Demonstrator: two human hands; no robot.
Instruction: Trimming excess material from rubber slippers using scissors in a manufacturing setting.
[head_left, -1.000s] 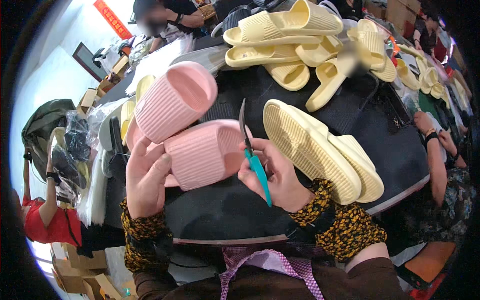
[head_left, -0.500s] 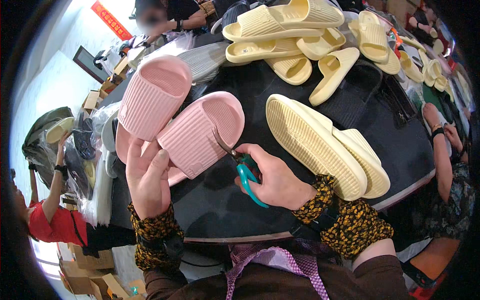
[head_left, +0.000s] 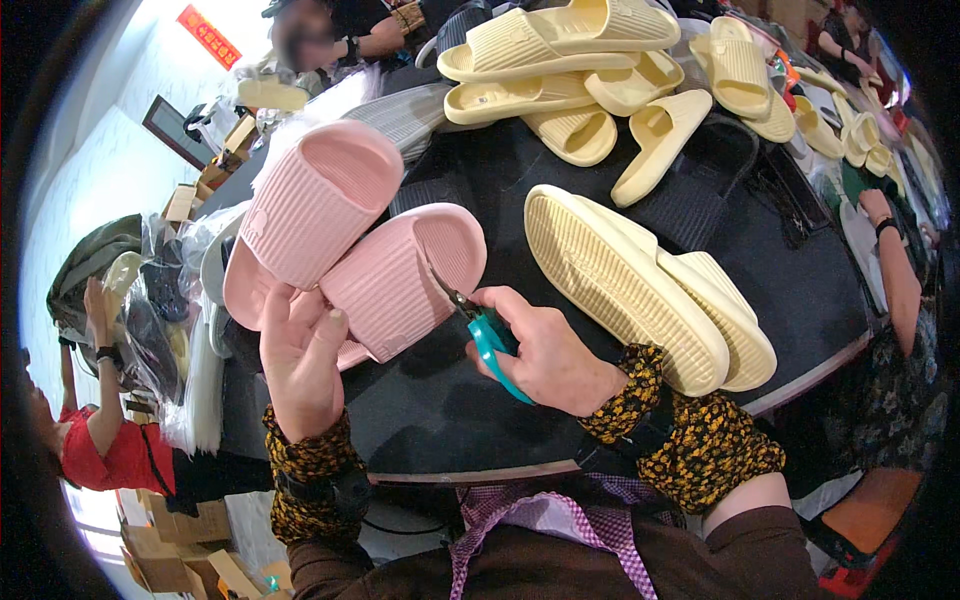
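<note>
My left hand [head_left: 305, 370] is closed on a pair of pink ribbed slippers at their near ends, thumb in front. One pink slipper [head_left: 318, 205] leans up to the left; the other pink slipper [head_left: 395, 290] slants up to the right beside it. In my right hand [head_left: 555, 355] are small snips [head_left: 490, 345] with teal handles, fingers wrapped round them. Their dark, narrow blades point up to the left, at the right-hand pink slipper's side. To the right, a pair of cream slippers [head_left: 625, 285] lies on the black tabletop [head_left: 460, 430], one sole facing up.
A pile of cream slippers [head_left: 560, 60] covers the far side of the table. Grey slippers in clear plastic [head_left: 400, 118] lie behind the pink pair. Co-workers' arms [head_left: 900, 285] show at the right, with a person in red [head_left: 105, 440] at the left. Cardboard boxes [head_left: 180, 530] stand lower left.
The pink slippers have shifted and turned slightly in my left hand, their upper ends dropping a little. The snips stay in my right hand beside them. At far left, a co-worker's hand has moved.
</note>
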